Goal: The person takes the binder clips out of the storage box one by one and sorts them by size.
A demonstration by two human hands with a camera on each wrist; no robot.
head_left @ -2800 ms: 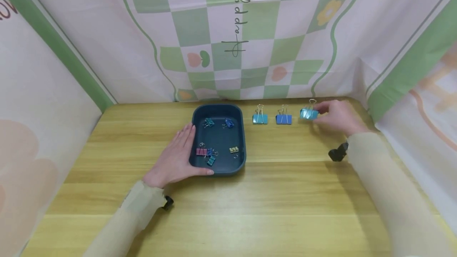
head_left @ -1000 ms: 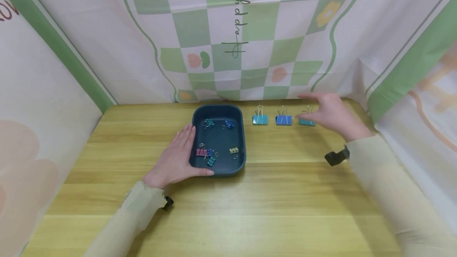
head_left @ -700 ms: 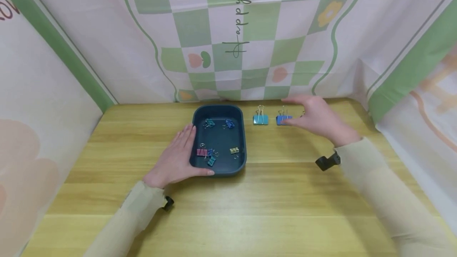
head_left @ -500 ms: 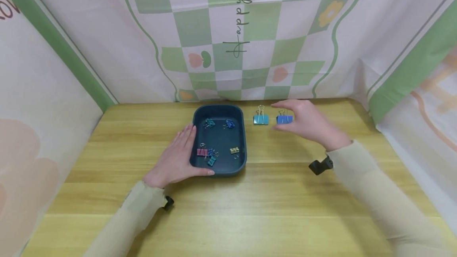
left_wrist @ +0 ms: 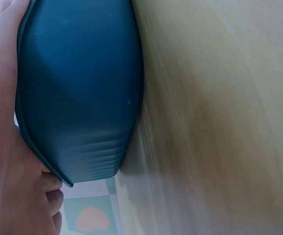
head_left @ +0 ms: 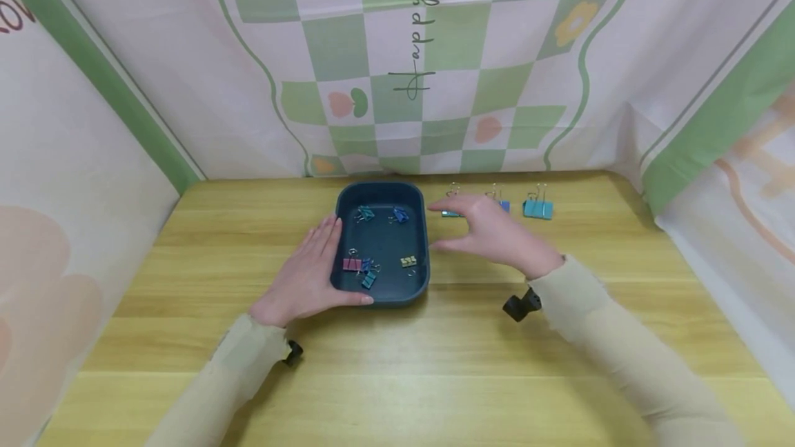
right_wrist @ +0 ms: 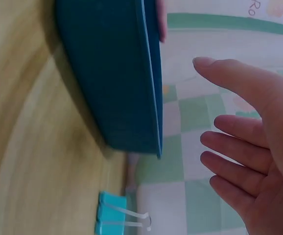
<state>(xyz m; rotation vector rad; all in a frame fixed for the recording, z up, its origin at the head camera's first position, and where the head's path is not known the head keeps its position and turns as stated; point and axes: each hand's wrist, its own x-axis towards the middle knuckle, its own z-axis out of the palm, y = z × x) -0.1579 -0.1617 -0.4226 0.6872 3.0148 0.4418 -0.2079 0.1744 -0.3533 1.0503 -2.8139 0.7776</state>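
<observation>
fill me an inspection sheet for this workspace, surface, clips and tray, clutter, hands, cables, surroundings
Surface: wood-grain table, lying under the tray and clips
Tray: dark blue tray holding a pink clip, a yellow clip, two small blue clips and two small teal clips
Larger clips: two larger teal clips with a larger blue clip between, right of the tray
Clutter: nothing seen
Left hand: against the tray's left side, thumb at the near rim
Right hand: holds nothing, just right of the tray, partly hiding two larger clips
Cables: nothing seen
Surroundings: printed fabric behind and at both sides
</observation>
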